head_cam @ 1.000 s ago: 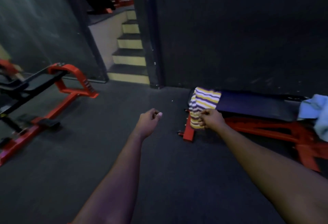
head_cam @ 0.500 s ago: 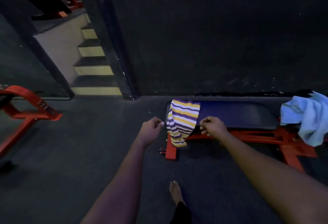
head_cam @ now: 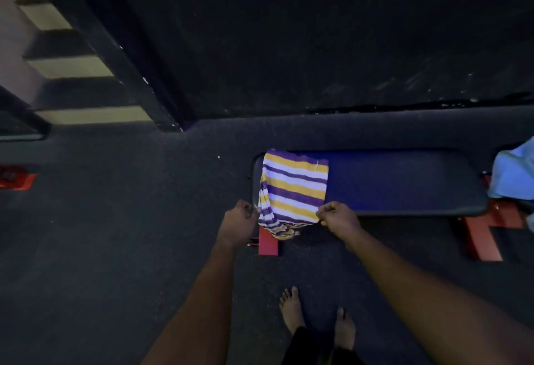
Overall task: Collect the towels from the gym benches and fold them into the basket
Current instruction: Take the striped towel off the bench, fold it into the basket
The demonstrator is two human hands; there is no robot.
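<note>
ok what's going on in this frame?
A person stands barefoot at a gym bench. Both hands pinch the near edge of a striped towel draped over the bench's left end: left hand at its left corner, right hand at its right. A light blue towel waits at the far right end. No basket is in view.

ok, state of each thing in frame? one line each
striped towel: draped over the bench end, near edge pinched at both corners
left hand: closed on the towel's left corner
right hand: closed on its right corner
light blue towel: bunched at the far end, untouched
bench: flat, pad mostly bare
</note>
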